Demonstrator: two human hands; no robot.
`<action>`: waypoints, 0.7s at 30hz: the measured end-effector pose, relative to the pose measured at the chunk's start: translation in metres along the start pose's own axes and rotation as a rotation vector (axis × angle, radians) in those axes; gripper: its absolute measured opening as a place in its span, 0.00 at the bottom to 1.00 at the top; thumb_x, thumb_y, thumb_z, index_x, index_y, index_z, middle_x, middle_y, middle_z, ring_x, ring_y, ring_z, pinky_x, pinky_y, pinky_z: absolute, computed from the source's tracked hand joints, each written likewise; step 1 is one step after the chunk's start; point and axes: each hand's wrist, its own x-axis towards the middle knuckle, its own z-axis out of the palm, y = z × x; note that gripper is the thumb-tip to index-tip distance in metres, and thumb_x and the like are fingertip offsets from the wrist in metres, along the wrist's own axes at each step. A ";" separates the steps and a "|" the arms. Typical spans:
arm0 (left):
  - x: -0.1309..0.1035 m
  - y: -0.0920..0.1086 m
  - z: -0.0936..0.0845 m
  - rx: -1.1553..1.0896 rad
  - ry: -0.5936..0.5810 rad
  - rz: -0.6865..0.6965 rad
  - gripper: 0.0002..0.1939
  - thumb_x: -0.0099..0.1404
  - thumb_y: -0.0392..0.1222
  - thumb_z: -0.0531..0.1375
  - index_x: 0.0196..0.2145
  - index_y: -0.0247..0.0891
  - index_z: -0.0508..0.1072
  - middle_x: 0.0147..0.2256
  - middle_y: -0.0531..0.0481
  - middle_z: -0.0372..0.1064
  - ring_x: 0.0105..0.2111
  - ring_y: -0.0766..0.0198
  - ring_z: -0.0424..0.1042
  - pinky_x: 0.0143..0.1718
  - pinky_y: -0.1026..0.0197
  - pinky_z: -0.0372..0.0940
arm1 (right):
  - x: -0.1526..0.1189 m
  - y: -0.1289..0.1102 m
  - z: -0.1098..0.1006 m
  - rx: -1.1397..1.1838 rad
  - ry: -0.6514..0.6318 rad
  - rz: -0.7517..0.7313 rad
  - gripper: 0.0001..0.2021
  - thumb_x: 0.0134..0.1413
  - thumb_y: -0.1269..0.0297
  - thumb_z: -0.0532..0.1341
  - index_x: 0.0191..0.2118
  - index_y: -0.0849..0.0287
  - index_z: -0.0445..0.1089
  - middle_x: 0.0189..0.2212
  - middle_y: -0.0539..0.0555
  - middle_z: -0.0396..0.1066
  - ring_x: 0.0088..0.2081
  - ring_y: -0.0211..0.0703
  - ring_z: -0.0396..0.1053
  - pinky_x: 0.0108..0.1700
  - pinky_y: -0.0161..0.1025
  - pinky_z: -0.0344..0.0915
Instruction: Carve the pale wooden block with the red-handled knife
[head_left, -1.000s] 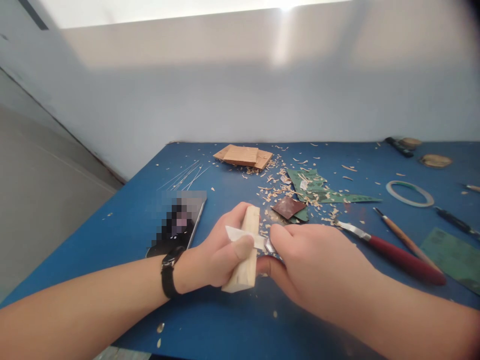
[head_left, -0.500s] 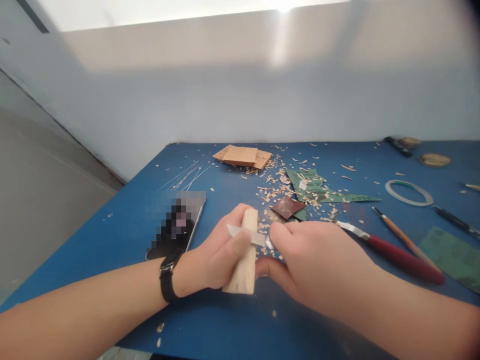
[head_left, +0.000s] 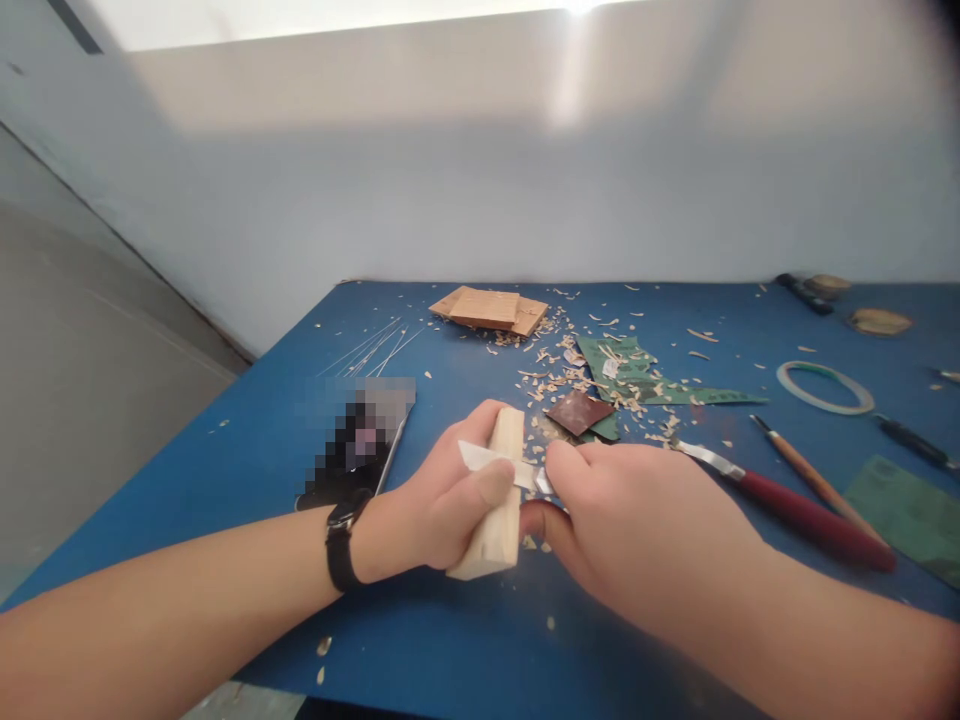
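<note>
The left hand (head_left: 435, 515) is closed around a pale wood block (head_left: 499, 495), standing it tilted on the blue worktop (head_left: 420, 640), thumb laid across the block's front face. A white sliver of blade (head_left: 495, 463) crosses the block just above that thumb. The right hand (head_left: 637, 525) has its grip closed on the knife's handle, which the fingers hide; only the metal next to the block shows, touching the wood's right edge.

Just right of this hand lies a red-handled knife (head_left: 795, 515), and past it a brown-handled tool (head_left: 806, 475). Behind the block sit a dark brown sandpaper square (head_left: 577, 411) and green sandpaper pieces (head_left: 637, 375) among loose wood shavings (head_left: 547, 375). Farther back are stacked wood slabs (head_left: 491, 310); thin wires (head_left: 375, 350) lie to the left, near a phone (head_left: 360, 445) beside the left wrist, which wears a black watch (head_left: 341, 545). A tape ring (head_left: 825, 387) lies well to the right. Nothing stands between hands and block.

Compared with 0.5 s ago, the block and both hands hold nearly the same place; the blade sits a touch higher on the wood.
</note>
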 end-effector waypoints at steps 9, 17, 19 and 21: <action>-0.002 -0.004 0.001 0.064 0.101 -0.054 0.27 0.80 0.70 0.56 0.46 0.42 0.71 0.37 0.51 0.65 0.32 0.62 0.62 0.34 0.58 0.60 | -0.002 -0.002 -0.001 0.007 -0.009 0.099 0.18 0.70 0.42 0.61 0.41 0.50 0.76 0.27 0.59 0.77 0.28 0.62 0.78 0.25 0.47 0.58; -0.001 0.006 -0.003 0.154 -0.013 0.038 0.33 0.75 0.78 0.56 0.48 0.42 0.69 0.39 0.50 0.65 0.36 0.59 0.62 0.39 0.55 0.63 | 0.000 0.003 -0.003 0.057 -0.050 -0.062 0.13 0.72 0.48 0.61 0.41 0.48 0.76 0.30 0.55 0.80 0.28 0.57 0.78 0.26 0.48 0.55; 0.001 0.011 -0.002 0.201 -0.050 0.053 0.35 0.72 0.80 0.58 0.50 0.42 0.69 0.39 0.49 0.65 0.36 0.58 0.62 0.39 0.54 0.63 | 0.000 0.004 -0.006 0.054 -0.047 -0.114 0.10 0.73 0.53 0.61 0.40 0.48 0.75 0.29 0.54 0.80 0.29 0.54 0.77 0.27 0.48 0.55; 0.002 0.015 -0.001 0.221 -0.065 0.064 0.35 0.72 0.80 0.58 0.50 0.43 0.69 0.40 0.48 0.66 0.36 0.57 0.63 0.39 0.53 0.63 | -0.001 0.004 -0.009 0.039 -0.014 -0.143 0.10 0.75 0.56 0.60 0.40 0.48 0.76 0.30 0.53 0.80 0.30 0.52 0.77 0.28 0.49 0.57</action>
